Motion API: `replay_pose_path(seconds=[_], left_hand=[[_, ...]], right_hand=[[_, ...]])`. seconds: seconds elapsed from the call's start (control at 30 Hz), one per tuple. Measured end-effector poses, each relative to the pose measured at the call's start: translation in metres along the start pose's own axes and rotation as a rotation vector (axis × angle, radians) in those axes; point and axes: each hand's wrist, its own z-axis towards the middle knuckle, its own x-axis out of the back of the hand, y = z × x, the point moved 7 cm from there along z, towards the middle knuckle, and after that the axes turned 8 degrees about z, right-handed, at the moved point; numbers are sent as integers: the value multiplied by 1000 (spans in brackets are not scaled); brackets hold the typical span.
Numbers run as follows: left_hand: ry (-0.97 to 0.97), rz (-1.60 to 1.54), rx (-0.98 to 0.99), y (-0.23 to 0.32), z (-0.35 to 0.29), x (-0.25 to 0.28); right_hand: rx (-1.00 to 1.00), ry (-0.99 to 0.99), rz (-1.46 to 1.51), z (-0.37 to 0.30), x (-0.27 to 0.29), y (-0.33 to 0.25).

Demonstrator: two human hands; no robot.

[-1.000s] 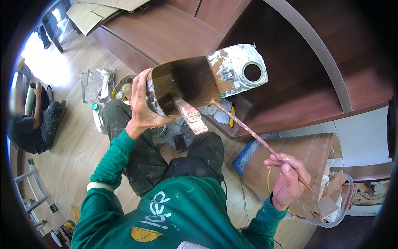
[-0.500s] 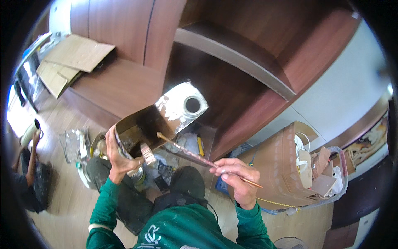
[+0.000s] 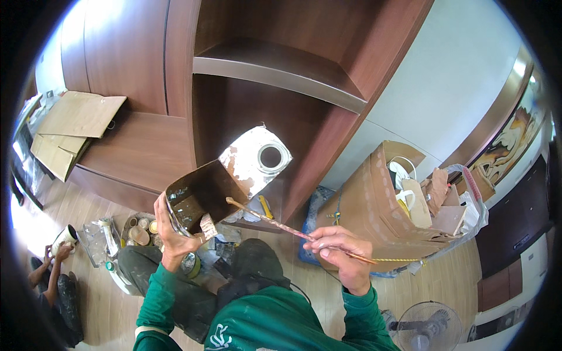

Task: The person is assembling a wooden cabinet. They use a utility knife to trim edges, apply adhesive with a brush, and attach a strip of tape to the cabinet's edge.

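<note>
Gripping one open metal can [image 3: 218,181] by its left edge with left hand [image 3: 170,235], ahead of knees [image 3: 256,263]. Pinching one thin stick [image 3: 275,222] narrowly in right hand [image 3: 344,253], tip by can's right edge; can't tell if touching. Also one pale crusted piece [image 3: 208,226] at can's lower edge. Right of knees: one cardboard box [image 3: 363,216], one fan [image 3: 427,329].

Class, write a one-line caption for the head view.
Before brown shelving, the left hand holds an open can, the right hand a thin stained stick.
</note>
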Motion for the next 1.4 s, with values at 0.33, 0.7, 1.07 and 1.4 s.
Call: replay_pose_path(seconds=[0.33,0.7,1.07,1.4], left_hand=[[4,27,-12,11,-1,1],[11,38,-42,4,1,0],[23,50,-30,-2,-1,2],[-36,106,-22,-3,-4,-2]], right_hand=[[134,97,200,-16,30,-8],[138,170,252,-11,36,3],[-35,233,328,-3,35,32],[-38,230,359,11,25,48]])
